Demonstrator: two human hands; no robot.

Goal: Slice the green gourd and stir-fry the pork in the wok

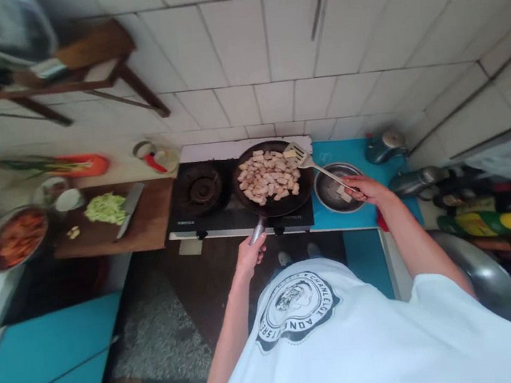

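The frying pan [271, 180] sits on the right burner of a black two-burner stove [205, 208], filled with pale, cubed pieces of food [268, 175]. The left hand [250, 257] is closed around the pan's handle at the front edge of the stove. The right hand [365, 188] grips the end of a slotted spatula [301, 156], whose blade rests over the far right side of the pan among the pieces. Just beside the pan, on a blue counter [349, 146], stands a metal bowl [335, 190] under the right hand. To the left of the stove lies a wooden cutting board [146, 223] with chopped green vegetables [106, 208] and a knife [130, 209].
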